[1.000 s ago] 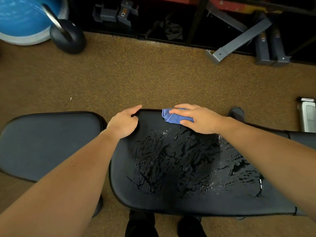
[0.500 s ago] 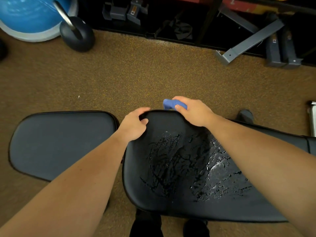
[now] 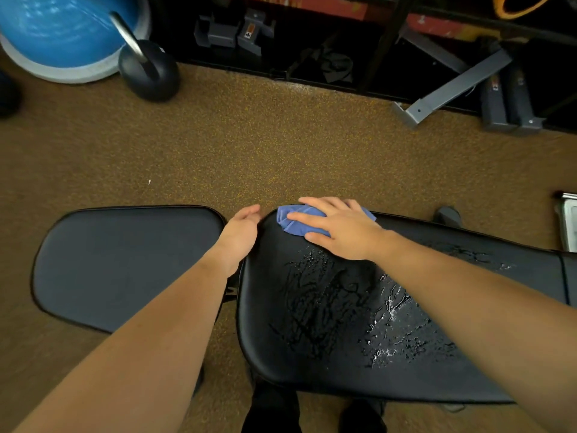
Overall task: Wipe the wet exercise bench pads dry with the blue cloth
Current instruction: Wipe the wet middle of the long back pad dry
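The long black back pad [image 3: 312, 364] fills the lower right, with streaks and beads of water across its middle. My right hand [image 3: 337, 229] lies flat on the bunched blue cloth [image 3: 292, 220], pressing it onto the pad's far left corner with straight fingers. My left hand [image 3: 240, 229] rests against the pad's left edge, in the gap beside the smaller black seat pad [image 3: 125, 260], which looks dull and dry.
Speckled brown floor runs beyond the bench. A blue balance ball [image 3: 62, 32] and a black kettlebell [image 3: 150, 70] sit at the far left. Grey metal frame parts [image 3: 452, 85] and dark rack shelves line the back. My shoes [image 3: 271, 410] stand under the pad's near edge.
My right hand has drawn the cloth back from over the far edge onto the pad's corner and flattened on it. My left hand has let go of the pad's rim and slid to its side.
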`<state>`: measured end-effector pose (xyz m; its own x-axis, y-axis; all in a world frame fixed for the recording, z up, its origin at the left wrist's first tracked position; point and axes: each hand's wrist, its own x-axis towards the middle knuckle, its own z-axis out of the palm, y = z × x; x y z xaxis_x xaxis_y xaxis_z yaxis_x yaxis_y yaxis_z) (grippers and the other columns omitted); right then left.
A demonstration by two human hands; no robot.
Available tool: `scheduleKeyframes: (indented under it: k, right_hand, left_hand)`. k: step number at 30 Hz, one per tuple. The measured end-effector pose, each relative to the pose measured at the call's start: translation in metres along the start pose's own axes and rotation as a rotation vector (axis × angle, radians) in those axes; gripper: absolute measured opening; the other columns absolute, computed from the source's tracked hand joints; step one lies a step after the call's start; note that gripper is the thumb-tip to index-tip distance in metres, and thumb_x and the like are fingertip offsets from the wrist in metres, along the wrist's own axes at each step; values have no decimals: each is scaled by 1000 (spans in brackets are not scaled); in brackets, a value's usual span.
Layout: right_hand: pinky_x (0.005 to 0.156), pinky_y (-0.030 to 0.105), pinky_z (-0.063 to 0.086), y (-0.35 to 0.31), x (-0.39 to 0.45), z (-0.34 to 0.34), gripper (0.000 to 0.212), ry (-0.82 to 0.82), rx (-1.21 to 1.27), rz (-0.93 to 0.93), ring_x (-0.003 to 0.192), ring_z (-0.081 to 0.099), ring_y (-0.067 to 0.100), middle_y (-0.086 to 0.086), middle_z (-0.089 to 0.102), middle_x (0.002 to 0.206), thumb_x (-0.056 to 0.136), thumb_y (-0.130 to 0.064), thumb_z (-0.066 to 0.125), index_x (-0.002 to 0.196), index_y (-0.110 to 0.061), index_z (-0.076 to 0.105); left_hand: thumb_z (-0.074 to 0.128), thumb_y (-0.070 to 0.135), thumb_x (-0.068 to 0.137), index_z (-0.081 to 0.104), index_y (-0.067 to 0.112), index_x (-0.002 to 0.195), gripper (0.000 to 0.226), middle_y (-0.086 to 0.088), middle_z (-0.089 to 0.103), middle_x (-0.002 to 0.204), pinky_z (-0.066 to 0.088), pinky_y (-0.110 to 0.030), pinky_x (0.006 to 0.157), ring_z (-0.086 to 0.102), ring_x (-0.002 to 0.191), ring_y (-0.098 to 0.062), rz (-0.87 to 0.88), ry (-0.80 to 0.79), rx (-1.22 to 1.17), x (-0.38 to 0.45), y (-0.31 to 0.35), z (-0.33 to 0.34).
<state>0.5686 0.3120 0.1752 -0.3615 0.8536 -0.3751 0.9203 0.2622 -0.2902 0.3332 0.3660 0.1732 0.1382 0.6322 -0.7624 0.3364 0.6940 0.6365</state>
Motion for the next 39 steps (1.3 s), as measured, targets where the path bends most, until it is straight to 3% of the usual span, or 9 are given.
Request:
scheduleKeyframes:
  k: [5,9,12,15,20,24,28,31,39]
  right_hand:
    - [102,53,33,-20,19,8,49,42,-17,50,137,32,25,-13,21,161,103,-58,27,151,-55,17]
    - [96,47,37,-11,23,3,47,61,71,132,125,46,26,-12,39,148,101,-60,29,148,-50,24]
    - [92,44,38,-1,22,-1,42,69,193,161,120,51,25,-9,52,134,100,-61,32,141,-51,32]
    - [92,44,44,22,7,-5,42,46,304,198,115,55,23,-7,58,123,99,-63,36,139,-51,37]
    - [100,38,41,70,-37,-14,44,-16,403,246,123,53,20,-10,56,140,101,-55,44,144,-45,41]
    - [98,32,39,103,-75,-19,40,-55,490,285,120,53,14,-14,58,137,102,-50,47,142,-47,44]
    - [90,25,33,133,-110,-21,42,-78,502,311,112,50,7,-15,56,138,102,-51,46,144,-47,42]
    - [92,24,32,152,-137,-17,44,-66,510,331,119,50,9,-15,55,140,101,-53,45,144,-47,41]
    - [96,26,34,191,-198,-11,49,-29,495,411,129,49,11,-16,53,143,100,-56,46,147,-46,38]
  left_hand:
    - [37,38,105,39,44,147,43,8,44,152,33,-42,117,45,136,-19,-32,74,-93,-3,-5,-3]
    - [37,38,106,35,38,153,46,8,42,152,30,-34,116,40,139,-17,42,46,6,-6,-5,3]
    - [39,36,107,35,32,154,48,6,42,153,29,-26,111,39,140,-14,168,33,161,-10,0,15]
    - [41,38,105,41,29,151,47,3,39,155,24,-31,118,34,144,-16,342,54,483,-12,6,27]
    - [42,38,105,49,27,146,44,5,46,152,25,-41,120,36,143,-17,508,31,689,-14,18,63]
    - [37,45,104,48,36,145,43,10,45,152,24,-49,119,35,144,-17,553,15,857,-16,29,93]
    - [31,52,104,42,43,147,45,14,38,157,13,-55,121,27,148,-17,505,-12,1004,-19,35,119]
    - [25,58,103,38,48,148,48,17,32,159,3,-59,120,17,151,-19,435,-34,1099,-20,36,132]
    - [25,59,102,38,49,147,48,16,32,159,1,-62,119,15,151,-21,390,52,1149,-21,31,147]
